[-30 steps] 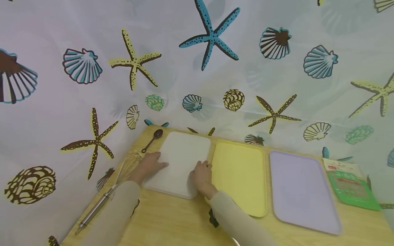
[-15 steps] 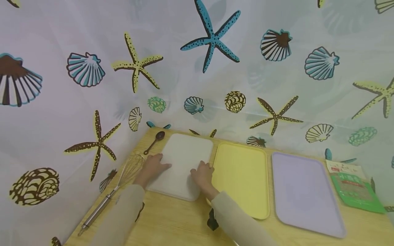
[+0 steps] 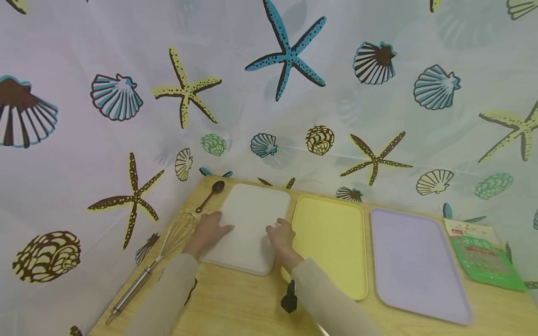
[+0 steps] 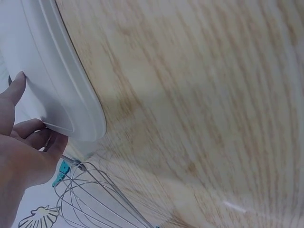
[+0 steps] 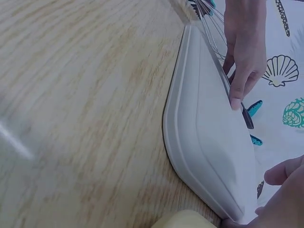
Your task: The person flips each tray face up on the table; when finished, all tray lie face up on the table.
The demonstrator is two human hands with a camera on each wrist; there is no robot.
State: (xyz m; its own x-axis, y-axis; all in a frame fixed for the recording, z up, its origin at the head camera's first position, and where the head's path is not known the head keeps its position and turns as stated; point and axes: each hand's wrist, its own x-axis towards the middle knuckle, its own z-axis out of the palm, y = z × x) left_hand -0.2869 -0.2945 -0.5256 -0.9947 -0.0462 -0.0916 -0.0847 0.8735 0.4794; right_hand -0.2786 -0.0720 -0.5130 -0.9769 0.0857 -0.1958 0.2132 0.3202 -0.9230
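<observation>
A white tray (image 3: 252,224) lies flat on the wooden table, its smooth face up. At its left edge is my left hand (image 3: 208,233), thumb laid over the top. The left wrist view shows that hand's (image 4: 23,154) fingers bent against the rim. My right hand (image 3: 282,240) is by the right edge, next to the yellow tray (image 3: 329,242). In the right wrist view the right hand's (image 5: 287,197) thumb is clear of the white tray (image 5: 223,142), while its other fingers are near the rim, partly out of frame.
Left of the white tray are a metal whisk (image 3: 140,280) and a dark brown spoon (image 3: 212,193). Farther right lie a lilac tray (image 3: 416,261) and a green and white packet (image 3: 481,254). A patterned curtain (image 3: 235,107) rises behind the table (image 3: 235,303).
My right hand has shifted slightly right, toward the yellow tray, and its thumb has come back toward the white tray's edge. The left hand and the white tray keep their places.
</observation>
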